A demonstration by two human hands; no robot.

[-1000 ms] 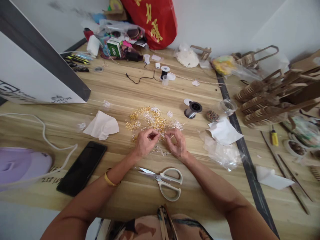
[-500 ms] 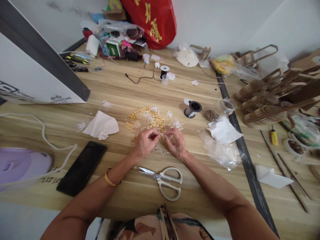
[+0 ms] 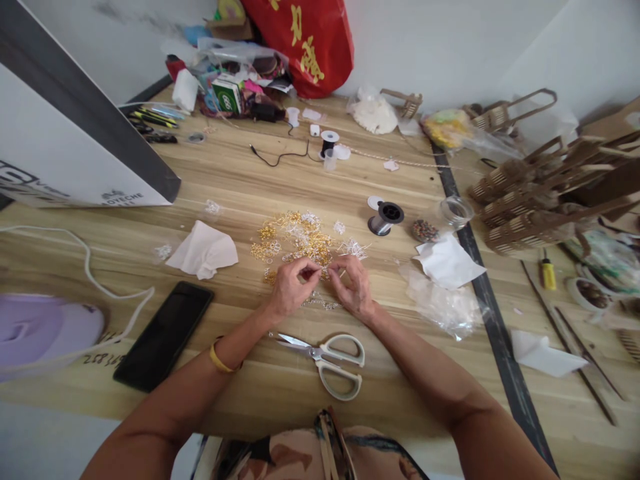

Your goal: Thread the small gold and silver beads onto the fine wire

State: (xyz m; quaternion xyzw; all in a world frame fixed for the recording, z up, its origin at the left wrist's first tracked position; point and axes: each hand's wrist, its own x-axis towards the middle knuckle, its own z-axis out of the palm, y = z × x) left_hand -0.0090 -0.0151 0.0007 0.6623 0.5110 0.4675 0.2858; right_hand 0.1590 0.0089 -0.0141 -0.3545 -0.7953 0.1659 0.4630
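Gold-and-silver findings (image 3: 316, 248) centre frame, just above left hand (image 3: 293, 285) and right hand (image 3: 354, 285); both pinched, contents unclear. Scissors (image 3: 315, 353) below; tabletop (image 3: 225, 177) extends above, dark strip (image 3: 509, 367) right.

You are holding your left hand (image 3: 293, 287) and right hand (image 3: 354, 287) with their fingertips close together at the near edge of a spread of gold and silver pieces (image 3: 319, 247), and whatever they are pinching is too small to tell. White-handled scissors (image 3: 316, 353) are lying nearer you, blades pointing left, while a black phone (image 3: 163, 337) is resting farther left and a spool (image 3: 383, 225) is standing beyond your right hand.
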